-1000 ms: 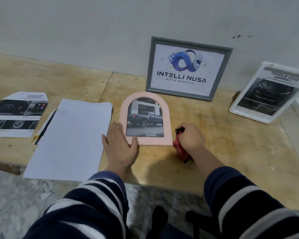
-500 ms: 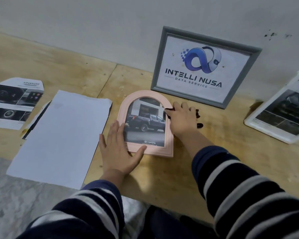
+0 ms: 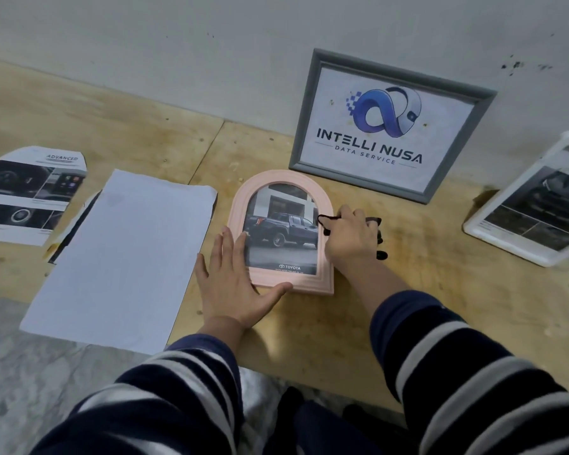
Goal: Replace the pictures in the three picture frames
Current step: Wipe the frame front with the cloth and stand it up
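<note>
A pink arched frame [image 3: 324, 279] lies flat on the wooden table, showing a picture of a dark pickup truck [image 3: 283, 231]. My left hand [image 3: 237, 284] lies flat over its lower left corner, fingers spread, thumb along the bottom edge. My right hand [image 3: 350, 238] rests on the frame's right edge, closed around a small black tool [image 3: 324, 221] that it mostly hides. A grey frame [image 3: 358, 182] with a logo print leans on the wall behind. A white frame [image 3: 503, 245] with a car picture leans at the right.
A blank white sheet [image 3: 122, 257] lies left of the pink frame, overhanging the table's front edge, with a dark printed sheet [image 3: 74, 229] under it. A cut car brochure picture [image 3: 30, 192] lies at the far left. The wall runs close behind the frames.
My right hand moved from beside the pink frame's lower right corner up to its right edge, carrying the tool. My left hand stayed on the lower left corner. The view came closer.
</note>
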Demonstrator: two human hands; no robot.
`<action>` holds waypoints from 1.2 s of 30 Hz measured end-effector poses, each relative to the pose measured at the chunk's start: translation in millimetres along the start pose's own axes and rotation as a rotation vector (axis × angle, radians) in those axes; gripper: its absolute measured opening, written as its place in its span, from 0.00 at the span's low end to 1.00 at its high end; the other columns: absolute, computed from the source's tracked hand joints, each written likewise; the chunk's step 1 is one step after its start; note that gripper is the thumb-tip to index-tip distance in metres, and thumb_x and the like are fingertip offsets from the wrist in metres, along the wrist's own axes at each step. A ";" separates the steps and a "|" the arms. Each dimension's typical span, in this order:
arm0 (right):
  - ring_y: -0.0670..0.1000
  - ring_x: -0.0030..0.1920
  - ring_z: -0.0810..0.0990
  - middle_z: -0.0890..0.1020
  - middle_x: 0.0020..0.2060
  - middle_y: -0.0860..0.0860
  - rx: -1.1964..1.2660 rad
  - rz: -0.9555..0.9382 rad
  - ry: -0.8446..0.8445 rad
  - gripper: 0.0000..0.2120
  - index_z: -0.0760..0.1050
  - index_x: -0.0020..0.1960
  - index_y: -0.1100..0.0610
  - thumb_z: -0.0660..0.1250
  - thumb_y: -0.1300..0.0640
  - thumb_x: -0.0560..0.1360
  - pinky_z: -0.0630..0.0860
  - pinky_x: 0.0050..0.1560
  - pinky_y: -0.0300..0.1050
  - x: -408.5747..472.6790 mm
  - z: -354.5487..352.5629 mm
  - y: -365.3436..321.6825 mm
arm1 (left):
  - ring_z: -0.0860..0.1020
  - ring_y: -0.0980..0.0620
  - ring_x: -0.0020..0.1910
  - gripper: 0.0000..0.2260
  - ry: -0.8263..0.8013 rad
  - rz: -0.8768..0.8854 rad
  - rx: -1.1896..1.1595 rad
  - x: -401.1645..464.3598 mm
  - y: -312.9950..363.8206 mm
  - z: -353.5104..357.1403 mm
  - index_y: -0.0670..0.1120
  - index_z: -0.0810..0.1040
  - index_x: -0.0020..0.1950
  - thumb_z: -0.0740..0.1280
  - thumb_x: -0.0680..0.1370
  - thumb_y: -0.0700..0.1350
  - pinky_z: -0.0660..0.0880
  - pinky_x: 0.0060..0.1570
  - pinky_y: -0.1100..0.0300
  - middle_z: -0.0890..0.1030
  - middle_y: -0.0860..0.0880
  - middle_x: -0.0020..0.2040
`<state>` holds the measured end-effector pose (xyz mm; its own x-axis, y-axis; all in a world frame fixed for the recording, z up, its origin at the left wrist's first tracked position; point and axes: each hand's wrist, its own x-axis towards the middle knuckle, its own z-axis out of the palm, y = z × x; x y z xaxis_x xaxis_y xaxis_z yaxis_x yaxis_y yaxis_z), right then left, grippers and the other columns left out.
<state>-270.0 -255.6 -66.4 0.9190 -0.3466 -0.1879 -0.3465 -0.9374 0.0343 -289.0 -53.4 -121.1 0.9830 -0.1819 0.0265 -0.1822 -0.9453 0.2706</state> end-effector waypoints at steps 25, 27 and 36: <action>0.51 0.43 0.76 0.78 0.54 0.52 0.780 0.367 0.066 0.14 0.71 0.62 0.54 0.58 0.64 0.78 0.64 0.30 0.38 -11.4 3.1 12.1 | 0.61 0.49 0.75 0.40 0.044 0.018 -0.121 -3.8 -5.3 -1.2 0.48 0.58 0.76 0.53 0.71 0.71 0.54 0.73 0.46 0.59 0.46 0.78; 0.49 0.40 0.76 0.78 0.51 0.52 0.813 0.345 0.065 0.13 0.73 0.59 0.53 0.57 0.65 0.79 0.65 0.30 0.38 -10.4 -1.3 16.8 | 0.67 0.49 0.70 0.37 0.071 -0.016 -0.167 0.1 -2.9 -7.7 0.46 0.60 0.75 0.53 0.73 0.67 0.58 0.70 0.48 0.66 0.47 0.74; 0.50 0.38 0.78 0.81 0.40 0.46 0.733 0.109 0.052 0.21 0.82 0.44 0.46 0.56 0.67 0.73 0.69 0.32 0.39 48.1 -52.5 8.7 | 0.70 0.43 0.66 0.21 -0.095 -0.170 -0.267 89.5 -5.0 -37.0 0.46 0.64 0.73 0.59 0.80 0.50 0.71 0.59 0.46 0.67 0.46 0.70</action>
<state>-219.0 -282.1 -23.6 0.8736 -0.4544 -0.1740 -0.4563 -0.6407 -0.6175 -199.2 -55.0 -84.5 0.9898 -0.0640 -0.1274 0.0094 -0.8624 0.5062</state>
